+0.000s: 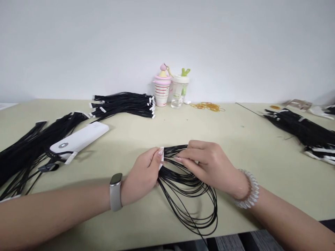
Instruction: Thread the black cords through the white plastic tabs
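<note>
A bundle of thin black cords (191, 195) with white end tags loops on the pale green table (235, 139) in front of me. My left hand (143, 172), with a grey band on the wrist, pinches the white-tagged ends of the bundle. My right hand (209, 162), wearing a clear coiled bracelet, is closed on the same cords just right of the tags, fingers pressed on the strands. The loop hangs down toward the table's near edge.
Piles of similar black cords lie at the left (31, 146), back centre (125, 104) and right (303, 130). A white power bank (81, 137) sits left. Two drink cups (170, 90) stand by the wall, with yellow rubber bands (208, 106) beside them.
</note>
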Tool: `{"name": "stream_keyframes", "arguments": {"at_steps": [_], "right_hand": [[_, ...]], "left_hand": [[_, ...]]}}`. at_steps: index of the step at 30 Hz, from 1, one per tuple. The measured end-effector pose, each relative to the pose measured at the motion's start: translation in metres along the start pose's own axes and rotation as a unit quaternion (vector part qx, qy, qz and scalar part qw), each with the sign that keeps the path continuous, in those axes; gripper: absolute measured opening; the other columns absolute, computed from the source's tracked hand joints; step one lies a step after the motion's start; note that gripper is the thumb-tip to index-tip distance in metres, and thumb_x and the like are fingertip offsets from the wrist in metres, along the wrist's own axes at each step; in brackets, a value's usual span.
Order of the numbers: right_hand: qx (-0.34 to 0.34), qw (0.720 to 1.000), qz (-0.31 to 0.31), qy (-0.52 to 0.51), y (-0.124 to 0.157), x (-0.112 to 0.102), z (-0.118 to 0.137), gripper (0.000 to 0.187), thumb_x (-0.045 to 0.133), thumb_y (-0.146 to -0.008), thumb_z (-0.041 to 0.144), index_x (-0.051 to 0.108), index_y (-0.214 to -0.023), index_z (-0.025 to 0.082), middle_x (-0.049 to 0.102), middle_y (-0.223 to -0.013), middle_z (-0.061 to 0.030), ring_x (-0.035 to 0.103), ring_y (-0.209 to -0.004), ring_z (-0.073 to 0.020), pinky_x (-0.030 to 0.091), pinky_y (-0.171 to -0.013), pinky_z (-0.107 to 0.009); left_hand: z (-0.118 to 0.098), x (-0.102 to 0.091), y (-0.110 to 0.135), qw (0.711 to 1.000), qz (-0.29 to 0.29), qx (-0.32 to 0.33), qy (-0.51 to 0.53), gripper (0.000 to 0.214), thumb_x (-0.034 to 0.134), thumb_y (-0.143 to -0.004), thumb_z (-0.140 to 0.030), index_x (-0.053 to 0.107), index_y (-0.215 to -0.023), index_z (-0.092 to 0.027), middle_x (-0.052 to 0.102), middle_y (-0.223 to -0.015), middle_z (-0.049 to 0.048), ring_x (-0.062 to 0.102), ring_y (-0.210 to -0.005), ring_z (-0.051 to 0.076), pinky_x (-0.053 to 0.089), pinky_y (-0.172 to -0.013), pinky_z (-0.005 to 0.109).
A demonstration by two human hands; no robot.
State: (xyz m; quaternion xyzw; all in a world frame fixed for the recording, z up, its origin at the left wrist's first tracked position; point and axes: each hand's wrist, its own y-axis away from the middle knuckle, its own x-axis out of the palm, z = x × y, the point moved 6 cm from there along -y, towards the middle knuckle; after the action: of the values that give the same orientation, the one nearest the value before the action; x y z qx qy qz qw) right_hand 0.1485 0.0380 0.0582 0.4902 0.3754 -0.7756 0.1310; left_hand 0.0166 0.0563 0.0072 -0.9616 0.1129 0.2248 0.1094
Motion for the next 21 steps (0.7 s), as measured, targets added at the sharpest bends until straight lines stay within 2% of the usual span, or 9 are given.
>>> {"name": "stream_keyframes", "arguments": {"at_steps": [6, 15, 21], "right_hand": [[-0.007, 1.000, 0.007, 0.021, 0.0011, 0.0023, -0.0018, 0.024, 0.043, -0.085, 0.028, 0.064, -0.080, 0.017, 0.048, -0.062, -0.0003, 0.042, -0.058, -0.0076, 0.031, -0.054, -0.021], [-0.030, 0.995, 0.008, 0.098, 0.0031, 0.0052, -0.0010, 0.027, 0.040, -0.086, 0.027, 0.061, -0.073, 0.017, 0.043, -0.061, 0.0006, 0.038, -0.056, -0.0074, 0.029, -0.053, -0.021], [-0.108, 0.980, 0.018, 0.164, 0.0044, 0.0083, 0.0039, 0.020, 0.041, -0.084, 0.018, 0.055, -0.069, 0.017, 0.045, -0.061, 0.0019, 0.035, -0.054, -0.0081, 0.025, -0.052, -0.024]], "left_hand": [[0.0009, 0.0009, 0.0012, 1.000, 0.006, -0.007, 0.013, 0.034, 0.026, -0.088, -0.040, 0.035, -0.062, -0.018, 0.038, -0.060, -0.0032, 0.035, -0.057, 0.010, 0.031, -0.054, 0.024], [0.0040, 0.0053, -0.0001, 0.998, 0.031, -0.024, 0.045, 0.035, 0.027, -0.087, -0.043, 0.038, -0.065, -0.018, 0.040, -0.060, -0.0031, 0.038, -0.055, 0.010, 0.032, -0.052, 0.024], [0.0064, 0.0064, 0.0012, 0.996, 0.030, -0.038, 0.074, 0.036, 0.027, -0.086, -0.045, 0.038, -0.064, -0.018, 0.037, -0.057, -0.0039, 0.036, -0.051, 0.009, 0.031, -0.048, 0.023]]}}
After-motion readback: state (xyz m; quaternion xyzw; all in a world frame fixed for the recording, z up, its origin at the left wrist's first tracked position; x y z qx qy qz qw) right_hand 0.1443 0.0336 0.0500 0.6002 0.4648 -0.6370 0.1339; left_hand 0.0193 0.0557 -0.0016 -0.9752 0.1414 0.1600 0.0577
